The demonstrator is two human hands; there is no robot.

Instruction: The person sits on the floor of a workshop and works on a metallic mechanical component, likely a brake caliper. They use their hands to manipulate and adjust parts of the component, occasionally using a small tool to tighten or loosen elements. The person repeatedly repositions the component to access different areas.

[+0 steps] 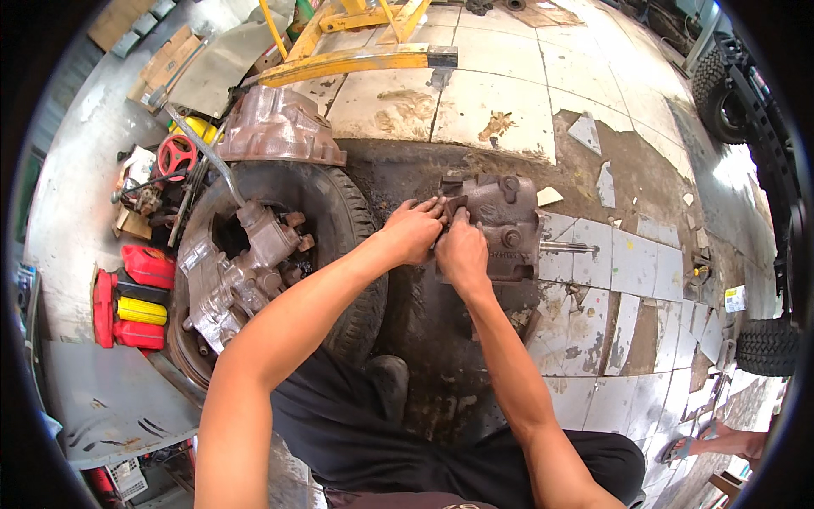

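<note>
A brown metal gearbox housing (509, 216) rests on the dark, oily floor in front of me, with a splined shaft (568, 247) sticking out to its right. At its left side my right hand (463, 250) is closed, pinching a small dark brown flat piece (456, 206) that looks like sandpaper, against the metal. My left hand (412, 231) reaches in from the left, its fingers bent and pressed together at that piece's left edge. The left fingertips are partly hidden, so their exact hold is hard to see.
Left of me a tyre (343, 220) lies flat, carrying a greyish metal gear case (237, 271) with a long lever. Behind it stands a bell-shaped housing (275, 127). A yellow steel frame (365, 61) is farther back. Broken tiles (636, 259) lie right; another person's foot (678, 448) shows lower right.
</note>
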